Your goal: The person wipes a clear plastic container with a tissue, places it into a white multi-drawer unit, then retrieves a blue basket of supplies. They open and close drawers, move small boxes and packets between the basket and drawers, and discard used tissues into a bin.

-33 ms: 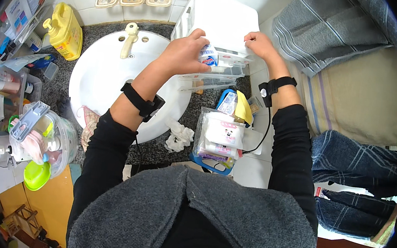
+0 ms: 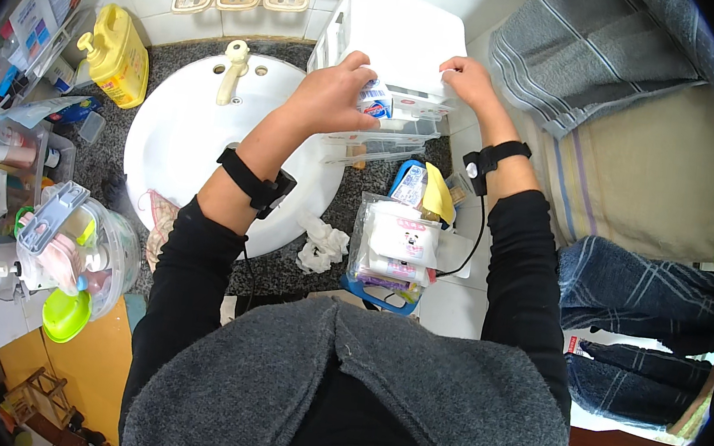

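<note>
On the counter at the back stands a white drawer unit (image 2: 407,28), with clear drawers (image 2: 407,130) pulled out at its front. My left hand (image 2: 325,98) is above those drawers, its thumb and fingers closed around a small blue, white and red box (image 2: 375,102). At the unit's front right corner, my right hand (image 2: 470,81) has its fingers curled and pressed together. Whether they grip the unit's edge or some small thing is hidden. Both wrists wear black bands.
Left of the unit is a white sink (image 2: 163,135) with a tap (image 2: 235,68). A blue tray (image 2: 383,299) of packets, crumpled tissue (image 2: 322,245), a yellow pump bottle (image 2: 121,55) and a clear tub (image 2: 121,245) are around it. Towels (image 2: 561,57) hang at right.
</note>
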A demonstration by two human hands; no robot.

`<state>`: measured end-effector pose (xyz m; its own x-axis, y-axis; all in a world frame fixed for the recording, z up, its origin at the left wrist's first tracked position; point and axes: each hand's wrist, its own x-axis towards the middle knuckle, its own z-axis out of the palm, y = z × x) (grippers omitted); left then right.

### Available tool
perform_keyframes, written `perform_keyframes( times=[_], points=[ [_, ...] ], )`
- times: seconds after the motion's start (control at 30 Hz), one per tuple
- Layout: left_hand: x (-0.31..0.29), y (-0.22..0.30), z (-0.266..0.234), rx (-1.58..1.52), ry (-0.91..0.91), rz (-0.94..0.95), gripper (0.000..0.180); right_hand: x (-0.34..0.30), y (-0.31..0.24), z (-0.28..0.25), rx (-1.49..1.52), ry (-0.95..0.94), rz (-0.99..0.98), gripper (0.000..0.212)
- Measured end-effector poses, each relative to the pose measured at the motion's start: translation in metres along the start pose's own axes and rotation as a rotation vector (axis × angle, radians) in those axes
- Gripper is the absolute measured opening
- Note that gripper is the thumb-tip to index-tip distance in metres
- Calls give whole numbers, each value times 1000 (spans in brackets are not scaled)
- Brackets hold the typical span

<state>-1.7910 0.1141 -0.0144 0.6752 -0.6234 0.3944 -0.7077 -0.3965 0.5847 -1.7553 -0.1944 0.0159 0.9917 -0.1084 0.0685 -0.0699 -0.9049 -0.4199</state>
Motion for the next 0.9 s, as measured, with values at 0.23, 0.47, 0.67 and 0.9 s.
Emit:
perform_keyframes(
  times=[0.23,0.47,0.67,0.9],
  points=[
    [1,-5,5,29,37,30,63,-28,-24,31,33,568,-514,20],
    [1,-4,8,56,13,3,65,-21,-45,31,88,183,-120,23],
    [-12,0,7,-26,156,81,63,-62,-57,15,1163,572,-13,23],
    [-111,28,-13,-523,476,-164,58,-120,-85,3,1403,399,-89,26]
  ],
)
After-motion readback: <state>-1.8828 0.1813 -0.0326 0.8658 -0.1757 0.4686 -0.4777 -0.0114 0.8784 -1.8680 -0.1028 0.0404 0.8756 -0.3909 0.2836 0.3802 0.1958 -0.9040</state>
